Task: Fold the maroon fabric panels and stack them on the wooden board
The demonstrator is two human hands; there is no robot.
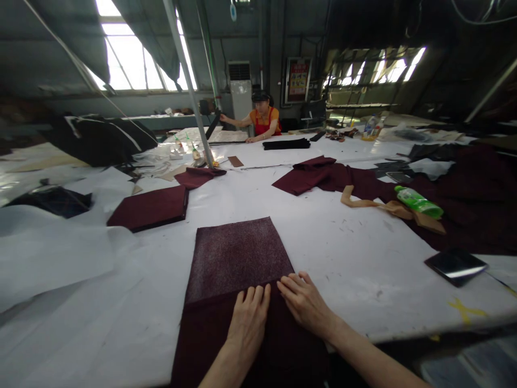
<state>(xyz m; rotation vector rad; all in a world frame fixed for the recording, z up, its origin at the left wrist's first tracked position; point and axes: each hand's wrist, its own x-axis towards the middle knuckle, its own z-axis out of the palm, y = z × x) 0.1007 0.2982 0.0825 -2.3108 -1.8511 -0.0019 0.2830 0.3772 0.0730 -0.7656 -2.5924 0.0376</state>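
A dark maroon cloth panel [205, 334] lies before me at the table's near edge. Beyond its edge shows a speckled, lighter maroon cloth piece [238, 253], flat on the white table. My left hand [250, 312] is on the panel's upper edge near the middle, fingers curled onto the fabric. Close beside it, my right hand [305, 302] grips the same edge toward the right corner, its fingers bent and drawn together. Both thumbs are mostly hidden, as is whatever lies under the fingertips.
A maroon cloth stack [149, 207] sits at left, near white sheets [52, 242]. Rightward are crumpled maroon cloth [476, 199], a green bottle [418, 202] and a black tablet-like device [456, 267]. A metal pole [188, 81] rises beyond; a co-worker [265, 121] handles dark strips across the table.
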